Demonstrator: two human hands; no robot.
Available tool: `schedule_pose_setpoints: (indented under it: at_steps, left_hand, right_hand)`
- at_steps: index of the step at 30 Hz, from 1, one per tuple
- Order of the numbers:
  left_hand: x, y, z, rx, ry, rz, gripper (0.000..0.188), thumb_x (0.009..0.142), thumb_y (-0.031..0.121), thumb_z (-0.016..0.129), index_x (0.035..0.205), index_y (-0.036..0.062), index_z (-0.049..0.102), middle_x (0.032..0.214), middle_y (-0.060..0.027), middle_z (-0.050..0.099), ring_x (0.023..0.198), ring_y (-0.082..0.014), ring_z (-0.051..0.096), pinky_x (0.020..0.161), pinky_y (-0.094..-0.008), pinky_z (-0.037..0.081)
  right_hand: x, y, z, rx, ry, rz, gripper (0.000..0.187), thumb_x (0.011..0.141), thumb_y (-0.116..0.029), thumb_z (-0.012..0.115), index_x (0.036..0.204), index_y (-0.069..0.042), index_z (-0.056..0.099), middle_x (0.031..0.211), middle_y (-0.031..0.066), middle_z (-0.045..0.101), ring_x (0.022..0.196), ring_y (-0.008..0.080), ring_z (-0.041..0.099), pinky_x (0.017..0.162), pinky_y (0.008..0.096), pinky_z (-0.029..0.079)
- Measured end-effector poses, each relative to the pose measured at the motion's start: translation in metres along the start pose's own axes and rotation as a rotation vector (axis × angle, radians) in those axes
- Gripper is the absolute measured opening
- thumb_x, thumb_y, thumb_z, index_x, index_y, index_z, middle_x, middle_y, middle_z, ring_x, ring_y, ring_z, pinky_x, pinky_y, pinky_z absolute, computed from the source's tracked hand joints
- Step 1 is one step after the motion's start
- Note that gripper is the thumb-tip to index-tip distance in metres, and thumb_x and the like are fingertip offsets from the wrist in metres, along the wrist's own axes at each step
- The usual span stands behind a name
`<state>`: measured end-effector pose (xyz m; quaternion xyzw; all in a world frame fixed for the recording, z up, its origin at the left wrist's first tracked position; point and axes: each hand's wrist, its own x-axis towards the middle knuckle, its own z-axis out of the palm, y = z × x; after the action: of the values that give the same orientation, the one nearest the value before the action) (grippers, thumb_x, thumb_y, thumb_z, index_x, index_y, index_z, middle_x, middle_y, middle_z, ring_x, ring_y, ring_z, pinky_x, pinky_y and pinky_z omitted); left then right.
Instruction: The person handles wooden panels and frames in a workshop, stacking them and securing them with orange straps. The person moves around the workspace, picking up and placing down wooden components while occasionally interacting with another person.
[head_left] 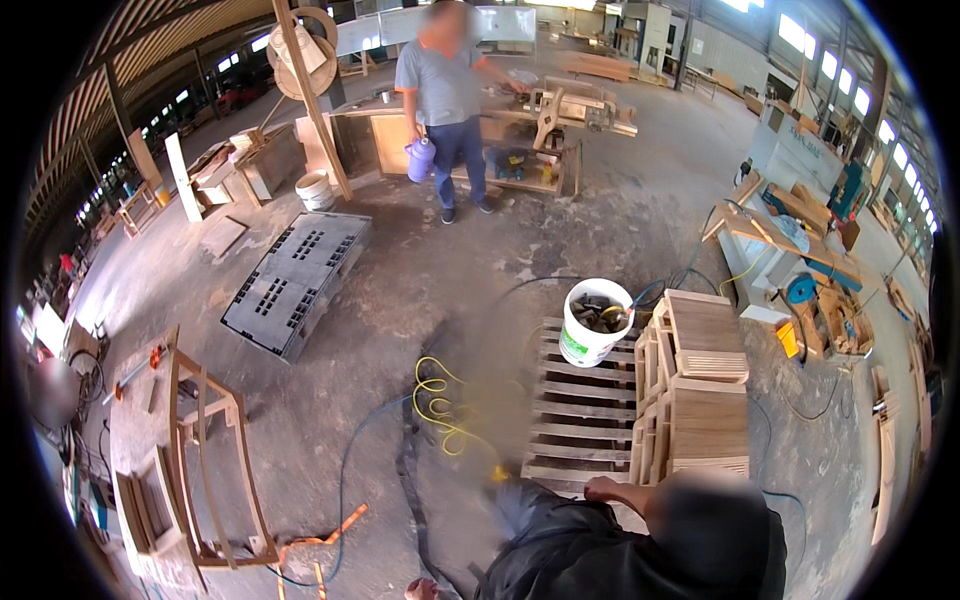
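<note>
My right hand lies in front of my dark clothing, by the near end of a slatted wooden pallet. Its fingers look curled in; whatever they might hold is hidden. Only a bit of my left hand shows at the lower edge, beside a dark strip on the floor, and its fingers cannot be made out. On the pallet stand a white bucket with dark and brown pieces inside, and stacked wooden frames with slatted parts. A coiled yellow hose runs along the floor toward my dark-clothed leg.
A person stands at a far workbench, holding a purple jug. A grey plastic pallet lies left of centre. Curved wooden frames stand at near left. Hoses and orange straps cross the floor; a cluttered bench is at right.
</note>
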<state>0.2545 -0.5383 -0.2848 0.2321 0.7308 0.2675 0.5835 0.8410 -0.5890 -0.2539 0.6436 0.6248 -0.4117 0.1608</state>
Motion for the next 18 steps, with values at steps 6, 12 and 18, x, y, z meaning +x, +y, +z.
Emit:
schedule_pose_setpoints:
  at_steps: [6, 12, 18]
  left_hand:
    - [0.06, 0.089, 0.03, 0.021, -0.008, -0.068, 0.023, 0.079, 0.016, 0.059, 0.094, -0.0017, 0.062, 0.078, -0.0101, 0.061, 0.064, -0.0195, 0.056, 0.055, -0.0319, 0.046]
    - [0.11, 0.202, 0.09, 0.065, -0.079, -0.189, 0.039, 0.08, 0.028, 0.06, 0.104, -0.0032, 0.059, 0.09, -0.0147, 0.061, 0.075, -0.0227, 0.059, 0.065, -0.0367, 0.048]
    - [0.212, 0.295, 0.164, -0.042, -0.26, -0.251, 0.056, 0.08, 0.039, 0.061, 0.114, -0.0048, 0.055, 0.101, -0.0194, 0.06, 0.086, -0.0259, 0.061, 0.074, -0.0414, 0.05]
  right_hand:
    - [0.089, -0.061, -0.048, 0.359, 0.113, 0.038, 0.024, 0.069, -0.028, 0.052, 0.074, -0.008, 0.065, 0.078, 0.0178, 0.064, 0.074, 0.0366, 0.061, 0.063, 0.0465, 0.047]
    - [0.147, -0.062, -0.114, 0.162, 0.183, -0.017, 0.018, 0.07, -0.018, 0.053, 0.066, -0.006, 0.065, 0.07, 0.0138, 0.065, 0.066, 0.0334, 0.063, 0.061, 0.0434, 0.051]
    - [0.15, -0.021, -0.193, 0.292, 0.494, 0.145, 0.035, 0.082, -0.031, 0.049, 0.061, -0.007, 0.063, 0.066, 0.0074, 0.066, 0.059, 0.0235, 0.065, 0.057, 0.0363, 0.051]
